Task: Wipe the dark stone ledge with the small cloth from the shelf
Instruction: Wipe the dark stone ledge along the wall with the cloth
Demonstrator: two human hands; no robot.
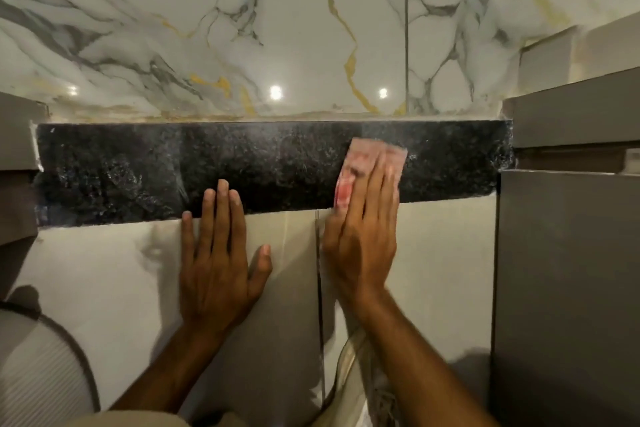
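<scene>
Head view: right hand point(363, 232), fingers together flat on pink cloth point(377, 156) atop ledge point(207, 163); left hand point(216, 263) splayed

A long dark speckled stone ledge point(138, 170) runs below a white marble-veined wall point(277, 28). The right hand point(363, 236) lies flat with straight fingers on a small pink cloth point(367, 163) spread on the ledge. The left hand point(221, 260) rests flat on the pale tiled front point(104, 270), fingertips reaching the ledge's edge.
</scene>
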